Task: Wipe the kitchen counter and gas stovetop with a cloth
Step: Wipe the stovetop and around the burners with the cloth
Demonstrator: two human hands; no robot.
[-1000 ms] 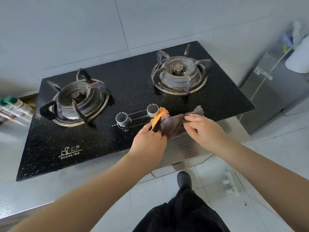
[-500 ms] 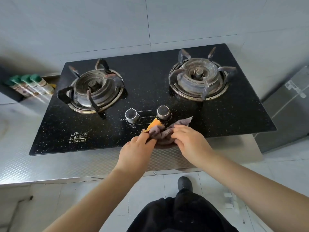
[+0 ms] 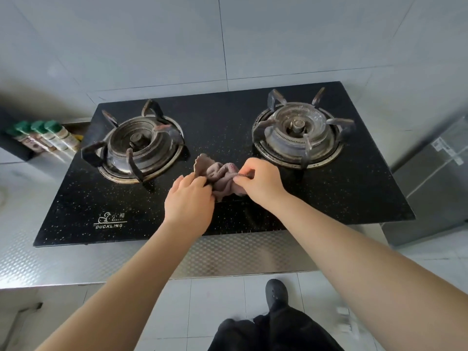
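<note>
A black speckled gas stovetop (image 3: pixel 228 122) with two burners sits on a patterned steel counter (image 3: pixel 76 259). A crumpled grey-brown cloth (image 3: pixel 219 174) lies bunched over the middle of the stovetop, between the left burner (image 3: pixel 138 145) and the right burner (image 3: pixel 298 131). My left hand (image 3: pixel 188 198) grips the cloth's left side. My right hand (image 3: pixel 260 182) pinches its right edge between thumb and fingers. The two control knobs are hidden under my hands and the cloth.
Several green-capped spice jars (image 3: pixel 44 135) stand in a rack at the left of the stovetop. A steel cabinet (image 3: pixel 435 178) stands to the right. Tiled wall runs behind. Below the counter edge are floor tiles and my black shoe (image 3: pixel 276 293).
Both hands have carried the cloth forward from the front edge by the knobs to the stovetop's middle. The orange side of the cloth no longer shows. The camera has shifted so the stovetop sits more centred.
</note>
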